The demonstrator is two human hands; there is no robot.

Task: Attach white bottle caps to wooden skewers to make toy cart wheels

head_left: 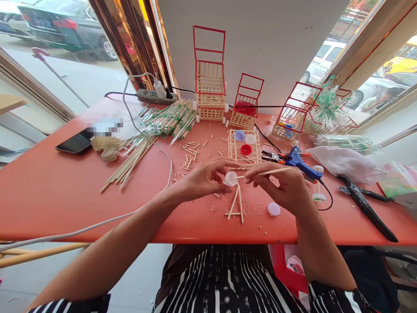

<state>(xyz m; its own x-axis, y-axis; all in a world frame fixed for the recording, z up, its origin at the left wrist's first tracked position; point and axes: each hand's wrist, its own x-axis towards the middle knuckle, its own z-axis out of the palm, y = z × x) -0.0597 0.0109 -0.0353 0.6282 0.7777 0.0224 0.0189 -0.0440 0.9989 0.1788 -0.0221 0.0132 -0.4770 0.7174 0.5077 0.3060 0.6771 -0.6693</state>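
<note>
Over the front middle of the table (140, 217), my left hand (208, 176) pinches a white bottle cap (231, 178) between thumb and fingers. My right hand (282, 184) grips a thin wooden chopstick (276, 171); its left tip meets the cap, but whether it goes into it I cannot tell. Just below the cap lies an A-shaped frame of short sticks (240, 204). A loose lavender cap (274, 209) rests to its right. Beyond my hands stands a small stick basket (230, 150) with a blue cap (239, 135), a whitish cap (250, 139) and a red cap (245, 150) on it.
A blue glue gun (298, 161) and pliers (272, 156) lie right of the basket, black scissors (368, 208) farther right. Stick carts (210, 82) line the wall. Chopstick bundles (172, 119), a phone (73, 142) and a white cable (171, 167) occupy the left.
</note>
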